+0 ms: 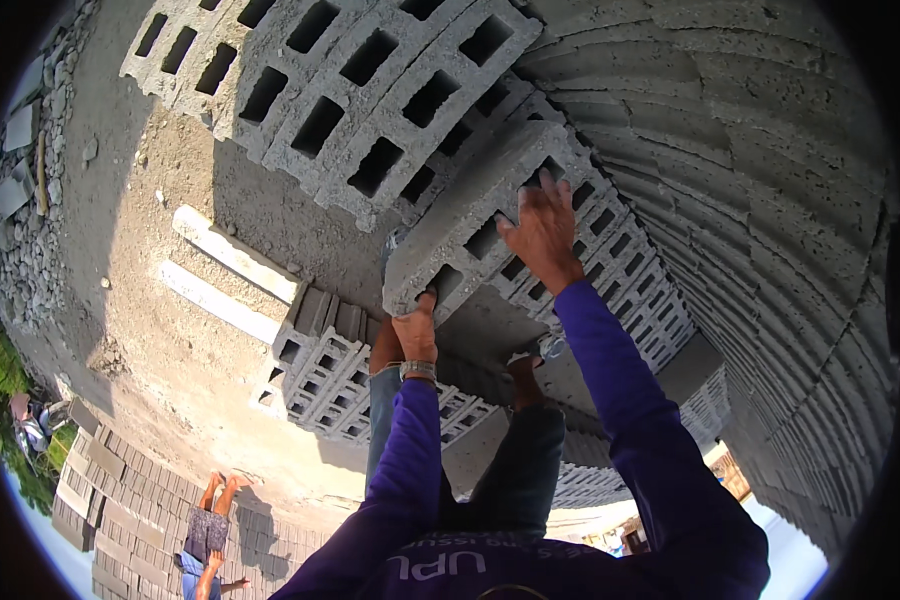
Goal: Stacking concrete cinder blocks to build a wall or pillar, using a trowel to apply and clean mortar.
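Observation:
A grey hollow concrete block [470,205] lies slanted across the middle in front of me, its row of square holes turned toward me. My left hand [417,330] is closed on its lower left end, with a finger or thumb in the end hole. A watch [418,370] is on that wrist. On the other end, my right hand [544,228] grips the rib between two holes, fingertips at the far hole and thumb at the middle one. The block's underside is hidden from view.
Stacked hollow blocks [370,110] rise ahead, and another row [610,240] runs along a tall layered grey wall [730,150] on the right. Two long pale pieces [220,300] lie on the sandy ground at left. Lower left, another person [208,535] is near more stacked blocks.

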A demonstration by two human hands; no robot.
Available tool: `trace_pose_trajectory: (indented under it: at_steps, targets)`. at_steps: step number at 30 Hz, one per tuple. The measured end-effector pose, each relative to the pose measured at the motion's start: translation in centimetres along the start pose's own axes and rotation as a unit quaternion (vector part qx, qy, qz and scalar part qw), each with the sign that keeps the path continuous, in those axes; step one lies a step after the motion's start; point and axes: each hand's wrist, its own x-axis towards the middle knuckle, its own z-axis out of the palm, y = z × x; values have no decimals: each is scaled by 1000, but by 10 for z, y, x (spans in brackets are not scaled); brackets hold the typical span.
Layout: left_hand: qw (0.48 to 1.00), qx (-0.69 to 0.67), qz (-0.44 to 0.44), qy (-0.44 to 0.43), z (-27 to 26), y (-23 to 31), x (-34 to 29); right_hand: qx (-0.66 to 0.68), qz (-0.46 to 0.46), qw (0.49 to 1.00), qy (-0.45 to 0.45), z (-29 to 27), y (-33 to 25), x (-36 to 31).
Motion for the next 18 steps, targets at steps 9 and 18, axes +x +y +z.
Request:
trace_pose_trajectory:
  at_steps: [9,18]
  targets:
    - [998,-32,-28,53,-30,-12,-11,116,16,986,-120,-11,-19,10]
    - [991,-72,5,116,-1,21,23,98,-46,987,-120,-11,-29,77]
